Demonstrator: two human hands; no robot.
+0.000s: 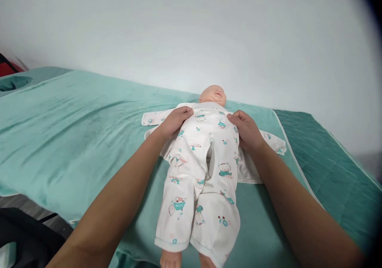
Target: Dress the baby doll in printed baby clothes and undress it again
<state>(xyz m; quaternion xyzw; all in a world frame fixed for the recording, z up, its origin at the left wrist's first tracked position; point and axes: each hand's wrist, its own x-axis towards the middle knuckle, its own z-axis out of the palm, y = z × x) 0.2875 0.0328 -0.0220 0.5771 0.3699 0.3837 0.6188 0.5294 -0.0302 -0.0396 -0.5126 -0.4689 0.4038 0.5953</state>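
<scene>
A baby doll (213,94) lies on its back, head toward the wall and bare feet toward me. White baby pants (199,172) with a teal cartoon print cover its legs and reach up over its belly to the chest. My left hand (176,120) is closed on the waistband at one side, thumb and fingers pinched together. On the other side my right hand (246,128) pinches the same waistband. A matching white baby shirt (250,168) lies spread under the doll, its sleeves stretched out to both sides. The doll's arms cannot be seen.
A light teal blanket (74,132) lies under the doll, over a darker quilted cover (337,156) at the right. Behind rises a white wall (191,37). A black object (26,236) stands on the floor at lower left, and something red (8,68) shows at far left.
</scene>
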